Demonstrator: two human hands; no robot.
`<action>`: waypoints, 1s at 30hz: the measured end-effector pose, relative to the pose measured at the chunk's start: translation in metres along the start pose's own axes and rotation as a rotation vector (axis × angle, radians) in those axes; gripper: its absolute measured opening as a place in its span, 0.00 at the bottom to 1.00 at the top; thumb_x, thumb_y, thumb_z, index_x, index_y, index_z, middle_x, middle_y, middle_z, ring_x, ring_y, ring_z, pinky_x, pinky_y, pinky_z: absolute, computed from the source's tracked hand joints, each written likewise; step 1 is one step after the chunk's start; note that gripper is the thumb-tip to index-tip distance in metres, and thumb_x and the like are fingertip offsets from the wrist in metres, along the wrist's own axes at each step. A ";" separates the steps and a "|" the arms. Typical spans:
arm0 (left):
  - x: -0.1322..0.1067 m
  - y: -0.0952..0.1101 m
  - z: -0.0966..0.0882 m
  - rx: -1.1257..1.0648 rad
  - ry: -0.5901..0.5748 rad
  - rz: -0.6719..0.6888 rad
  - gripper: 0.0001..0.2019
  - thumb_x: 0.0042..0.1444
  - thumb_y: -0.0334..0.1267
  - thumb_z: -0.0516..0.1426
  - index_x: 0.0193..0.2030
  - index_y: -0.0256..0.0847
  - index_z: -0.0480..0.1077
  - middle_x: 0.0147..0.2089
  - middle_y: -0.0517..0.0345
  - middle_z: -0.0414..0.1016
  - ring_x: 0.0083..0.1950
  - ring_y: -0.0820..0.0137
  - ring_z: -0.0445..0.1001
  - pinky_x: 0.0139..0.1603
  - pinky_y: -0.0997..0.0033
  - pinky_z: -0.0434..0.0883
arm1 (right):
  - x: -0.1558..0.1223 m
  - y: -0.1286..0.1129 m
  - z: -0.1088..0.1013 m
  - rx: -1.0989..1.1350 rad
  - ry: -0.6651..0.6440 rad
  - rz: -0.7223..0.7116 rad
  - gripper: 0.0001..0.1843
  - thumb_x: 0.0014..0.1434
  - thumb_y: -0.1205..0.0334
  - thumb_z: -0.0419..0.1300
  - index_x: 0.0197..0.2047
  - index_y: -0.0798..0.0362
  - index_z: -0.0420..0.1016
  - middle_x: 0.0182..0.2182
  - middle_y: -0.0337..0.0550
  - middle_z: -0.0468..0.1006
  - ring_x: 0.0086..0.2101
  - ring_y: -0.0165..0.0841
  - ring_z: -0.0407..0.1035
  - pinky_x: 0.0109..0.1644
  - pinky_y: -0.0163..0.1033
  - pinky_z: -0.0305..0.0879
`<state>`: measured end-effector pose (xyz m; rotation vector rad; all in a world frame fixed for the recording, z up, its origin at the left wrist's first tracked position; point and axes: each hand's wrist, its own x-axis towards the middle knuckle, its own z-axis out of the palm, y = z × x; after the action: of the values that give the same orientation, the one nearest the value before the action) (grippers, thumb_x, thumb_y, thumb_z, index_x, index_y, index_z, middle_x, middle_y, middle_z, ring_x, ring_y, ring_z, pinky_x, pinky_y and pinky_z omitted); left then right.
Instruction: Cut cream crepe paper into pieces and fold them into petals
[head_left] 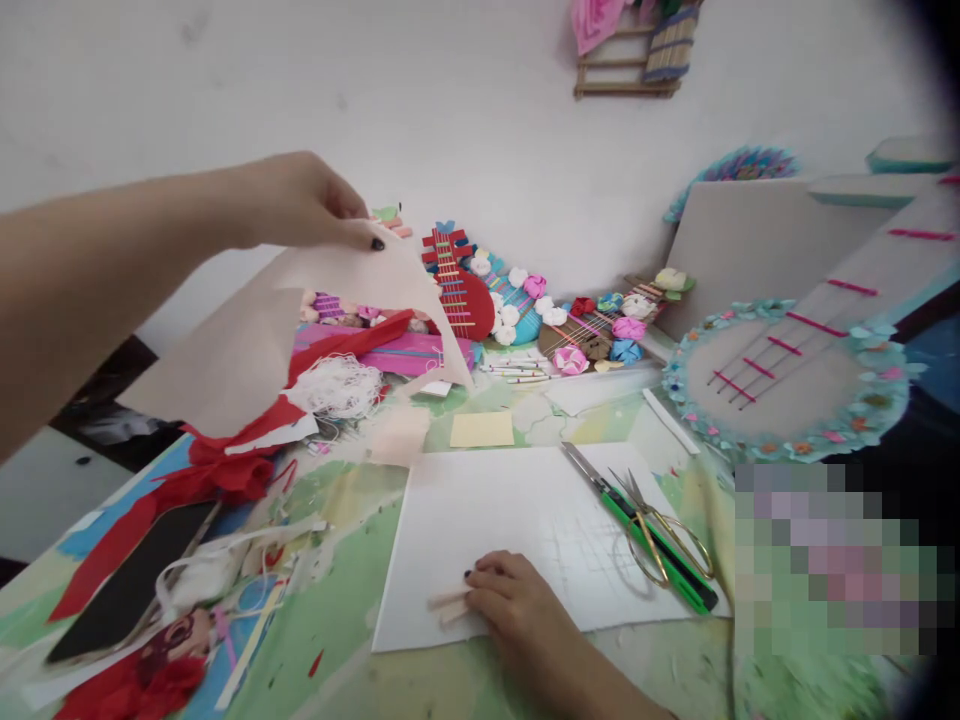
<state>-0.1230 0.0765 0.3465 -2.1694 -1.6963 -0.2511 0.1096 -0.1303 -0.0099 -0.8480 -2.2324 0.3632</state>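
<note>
At lower centre the right hand (517, 610) curled its fingers over pale strips (448, 606) on a white board (487, 510), its grip impossible to tell; at upper left the left hand (311, 205) pinched a pale sheet (232, 350)

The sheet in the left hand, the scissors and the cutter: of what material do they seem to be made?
Sheet: probably matt, pale pinkish paper or thin card; it hangs in a bend, and its edges look thin.
Scissors: apparently metal, with grey blades and shiny, gold-coloured loop handles.
Cutter: smooth green casing, probably plastic, with a grey, metal-looking blade.
</note>
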 end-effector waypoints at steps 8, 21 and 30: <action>0.101 0.076 0.005 -0.193 0.155 0.218 0.13 0.49 0.35 0.61 0.33 0.22 0.75 0.32 0.49 0.76 0.45 0.63 0.71 0.56 0.53 0.60 | -0.003 0.014 0.011 0.016 0.090 -0.072 0.07 0.56 0.72 0.53 0.33 0.52 0.69 0.32 0.42 0.79 0.37 0.32 0.69 0.42 0.37 0.66; 0.184 0.177 0.005 -1.071 0.029 0.376 0.22 0.62 0.27 0.49 0.61 0.21 0.50 0.54 0.40 0.69 0.46 0.79 0.73 0.44 0.77 0.65 | -0.019 0.047 0.048 -0.131 -0.046 -0.064 0.05 0.57 0.62 0.61 0.29 0.48 0.72 0.32 0.34 0.79 0.37 0.31 0.67 0.40 0.33 0.64; 0.139 0.109 0.160 -0.805 -0.255 0.233 0.14 0.48 0.26 0.62 0.43 0.32 0.73 0.42 0.50 0.77 0.45 0.63 0.73 0.48 0.61 0.69 | -0.016 0.045 0.042 -0.114 -0.079 -0.020 0.05 0.58 0.64 0.60 0.30 0.47 0.72 0.33 0.36 0.79 0.36 0.32 0.68 0.39 0.34 0.66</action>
<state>0.0035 0.2425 0.2311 -3.0631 -1.6106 -0.7187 0.1088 -0.1080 -0.0695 -0.8842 -2.3514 0.2666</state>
